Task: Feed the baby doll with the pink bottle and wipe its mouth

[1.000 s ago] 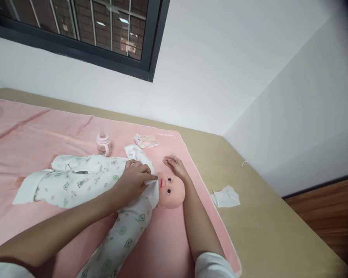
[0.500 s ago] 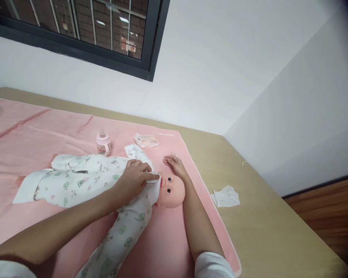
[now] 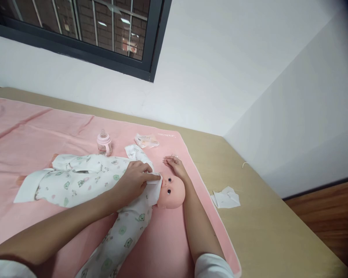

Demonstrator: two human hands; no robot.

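A baby doll [image 3: 172, 193] lies on its back on a pink blanket [image 3: 75, 133], its head to the right, dressed in white patterned clothes [image 3: 72, 185]. My left hand [image 3: 135, 179] reaches over the doll's chest, thumb and fingers closed on a white cloth [image 3: 154, 189] at the doll's mouth and chin. Beyond the doll's head my right hand [image 3: 174, 165] rests on the blanket with its fingers stretched out, holding nothing, and the forearm curves round the top of the head.
Behind the doll stand a pink baby bottle [image 3: 104, 143] and a clear plastic packet [image 3: 146, 141]. A crumpled white tissue [image 3: 226, 197] lies on the wooden surface [image 3: 266, 227] to the right. A wall with a window [image 3: 150, 65] rises behind.
My left hand has shifted very slightly to the right at the doll's mouth, with the white cloth still in its fingers. My right hand has not moved.
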